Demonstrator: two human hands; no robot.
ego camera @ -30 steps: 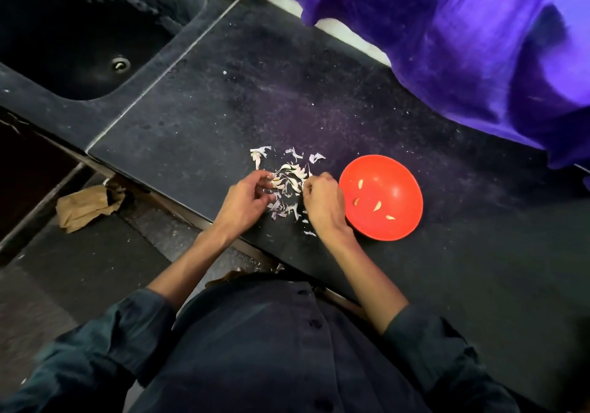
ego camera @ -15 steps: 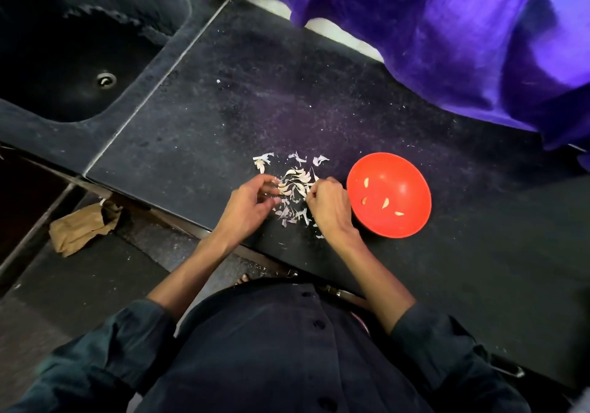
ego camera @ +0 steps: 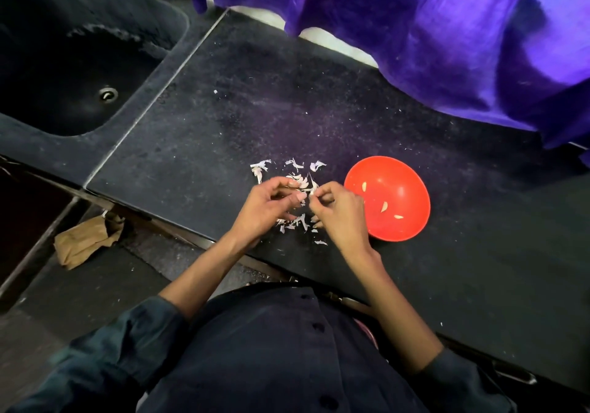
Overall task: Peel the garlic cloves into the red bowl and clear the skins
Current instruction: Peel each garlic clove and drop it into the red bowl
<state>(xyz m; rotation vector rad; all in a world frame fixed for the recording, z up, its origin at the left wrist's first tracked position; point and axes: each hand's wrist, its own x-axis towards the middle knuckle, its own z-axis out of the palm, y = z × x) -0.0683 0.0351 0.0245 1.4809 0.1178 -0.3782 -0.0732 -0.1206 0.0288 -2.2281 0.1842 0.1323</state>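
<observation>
Over the garlic skins (ego camera: 297, 221), left hand (ego camera: 266, 208) and right hand (ego camera: 340, 214) curl, each grip pinching a skin scrap.

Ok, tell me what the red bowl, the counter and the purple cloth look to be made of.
Red bowl: probably plastic, smooth with a soft sheen and uniform colour. Counter: dark stone, likely granite, matte and finely speckled, with a straight seam beside the sink. Purple cloth: woven fabric, hanging in soft folds with a slight lustre; the fibre can't be told.

We see two hands, left hand (ego camera: 266, 208) and right hand (ego camera: 340, 214), pinching garlic skins (ego camera: 300, 183) mid-frame, beside the red bowl (ego camera: 405, 189).
</observation>
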